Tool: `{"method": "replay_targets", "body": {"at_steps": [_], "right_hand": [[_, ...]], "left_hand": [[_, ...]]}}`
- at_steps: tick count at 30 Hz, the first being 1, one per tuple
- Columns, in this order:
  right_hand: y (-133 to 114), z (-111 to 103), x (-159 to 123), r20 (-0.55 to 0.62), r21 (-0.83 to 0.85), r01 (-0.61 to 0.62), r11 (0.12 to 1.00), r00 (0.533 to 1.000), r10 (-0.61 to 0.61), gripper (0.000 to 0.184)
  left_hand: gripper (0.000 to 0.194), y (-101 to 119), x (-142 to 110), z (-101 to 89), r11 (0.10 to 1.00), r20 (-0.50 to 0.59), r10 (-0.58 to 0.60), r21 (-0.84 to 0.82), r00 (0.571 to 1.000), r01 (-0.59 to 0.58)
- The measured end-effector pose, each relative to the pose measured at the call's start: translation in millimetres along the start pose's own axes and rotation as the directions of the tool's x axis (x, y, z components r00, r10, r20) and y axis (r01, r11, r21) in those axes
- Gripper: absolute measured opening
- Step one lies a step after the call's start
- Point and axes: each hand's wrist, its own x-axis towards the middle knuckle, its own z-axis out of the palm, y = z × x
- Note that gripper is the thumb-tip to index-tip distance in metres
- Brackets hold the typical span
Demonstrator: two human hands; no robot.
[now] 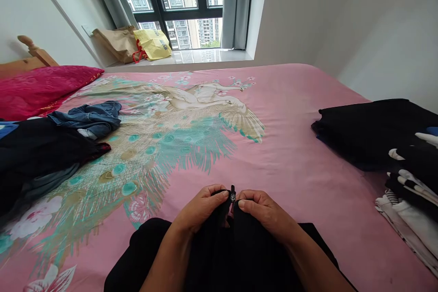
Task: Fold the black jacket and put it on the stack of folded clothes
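A black garment with a zipper (244,255) lies spread at the near edge of the bed, in front of me. My left hand (205,205) pinches one edge of its opening between thumb and fingers. On the other side, my right hand (265,210) grips the opposite edge. Between my fingertips sits a small dark zipper pull (233,196) with a shiny fitting. Just below the pull the two edges part in a narrow gap. The lower part of the garment runs out of view beneath my forearms.
A pink bedsheet (287,137) with a peacock print covers the bed. Rumpled clothes (44,150) lie at left beside a red pillow (44,89). Folded black clothes (372,132) and a stack of light clothes (410,219) are at right. Paper bags (119,43) stand on the windowsill.
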Motion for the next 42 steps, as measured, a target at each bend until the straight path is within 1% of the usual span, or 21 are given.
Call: {"method": "replay_targets", "body": {"at_steps": [5, 8, 10, 13, 15, 19, 21, 23, 29, 32, 34, 36, 38, 40, 42], "right_hand": [[0, 2, 0, -0.034, 0.034, -0.032, 0.999, 0.999, 0.033, 0.025], [1, 1, 1, -0.055, 0.012, -0.043, 0.999, 0.998, 0.043, 0.026], [3, 1, 2, -0.097, -0.017, -0.027, 1.000, 0.995, 0.025, 0.028], [6, 2, 3, -0.172, -0.049, 0.030, 0.998, 0.984, -0.038, 0.031], [7, 4, 2, -0.181, -0.053, 0.067, 0.996, 0.981, -0.075, 0.033], [6, 4, 2, -0.176, -0.087, 0.120, 0.989, 0.975, -0.133, 0.036], [4, 2, 1, -0.156, -0.080, 0.103, 0.991, 0.981, -0.115, 0.038], [2, 1, 1, -0.122, -0.059, 0.061, 0.996, 0.990, -0.067, 0.040], [-1, -1, -3, -0.034, -0.073, 0.003, 0.997, 0.999, -0.006, 0.027], [0, 1, -3, -0.021, -0.071, -0.003, 0.997, 1.000, 0.002, 0.022], [1, 3, -2, -0.045, -0.048, 0.011, 0.999, 0.999, -0.013, 0.020], [3, 4, 0, -0.110, -0.015, 0.042, 0.999, 0.993, -0.043, 0.020], [4, 4, 1, -0.182, 0.000, 0.078, 0.997, 0.980, -0.077, 0.020], [4, 2, 2, -0.218, -0.022, 0.114, 0.993, 0.969, -0.116, 0.021], [3, -1, 2, -0.213, -0.052, 0.140, 0.989, 0.966, -0.148, 0.020]], "left_hand": [[0.030, 1, -1, 1.2, 1.000, 0.002, -0.015, 0.004, 1.000, 0.015], [0.030, 1, -2, 0.8, 0.999, 0.000, -0.016, 0.034, 1.000, 0.016], [0.030, 1, -3, 0.5, 0.998, 0.001, -0.003, 0.056, 1.000, 0.003], [0.029, 2, -5, 0.1, 0.996, 0.019, 0.032, 0.082, 0.999, -0.033], [0.028, 2, -5, -0.5, 0.993, 0.036, 0.038, 0.110, 0.999, -0.042], [0.028, 1, -5, -2.4, 0.988, 0.027, 0.054, 0.142, 0.998, -0.057], [0.029, 1, -5, -2.9, 0.990, 0.020, 0.056, 0.131, 0.998, -0.058], [0.030, 0, -6, -2.4, 0.991, 0.027, 0.051, 0.120, 0.998, -0.054], [0.031, 0, -6, 0.6, 0.992, 0.055, 0.060, 0.108, 0.997, -0.066], [0.032, -1, -4, 1.4, 0.985, 0.056, 0.059, 0.161, 0.997, -0.067], [0.031, -2, -2, 3.0, 0.965, 0.030, 0.101, 0.241, 0.994, -0.105], [0.029, -1, -2, 6.8, 0.919, -0.006, 0.195, 0.350, 0.981, -0.181], [0.027, 0, -3, 12.8, 0.863, -0.018, 0.282, 0.441, 0.959, -0.245], [0.027, 3, -6, 19.0, 0.825, -0.022, 0.335, 0.490, 0.942, -0.282], [0.028, 5, -10, 22.9, 0.809, -0.039, 0.369, 0.506, 0.929, -0.300]]}}
